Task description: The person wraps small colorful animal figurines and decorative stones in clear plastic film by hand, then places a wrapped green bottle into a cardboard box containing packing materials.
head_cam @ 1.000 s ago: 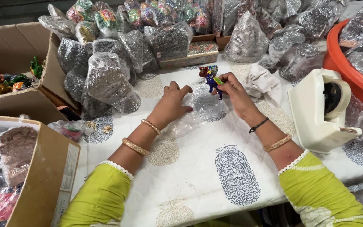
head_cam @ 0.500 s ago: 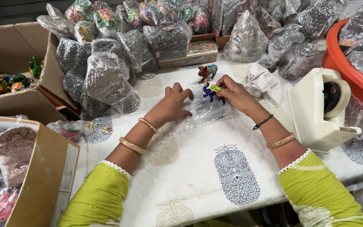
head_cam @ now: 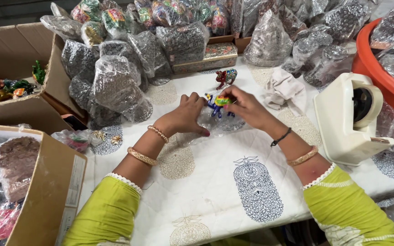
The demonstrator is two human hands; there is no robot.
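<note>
My right hand [head_cam: 247, 108] pinches a small painted animal figurine [head_cam: 217, 103], blue with yellow and green, low over the printed white cloth [head_cam: 233, 191]. My left hand [head_cam: 187, 116] rests beside it, fingers pressed on a clear plastic bag [head_cam: 226, 125] lying flat on the cloth. A second figurine [head_cam: 225, 77], red and blue, stands upright on the cloth just beyond my hands.
A cream tape dispenser [head_cam: 349, 118] sits right of my right arm, a crumpled white rag [head_cam: 284, 89] behind it. Several wrapped bundles [head_cam: 115, 84] pile at the back. Cardboard boxes [head_cam: 46, 182] stand left, an orange tub [head_cam: 375, 64] right.
My right hand has brought the blue figurine down from above the cloth to the plastic bag. The red and blue figurine now stands alone behind it.
</note>
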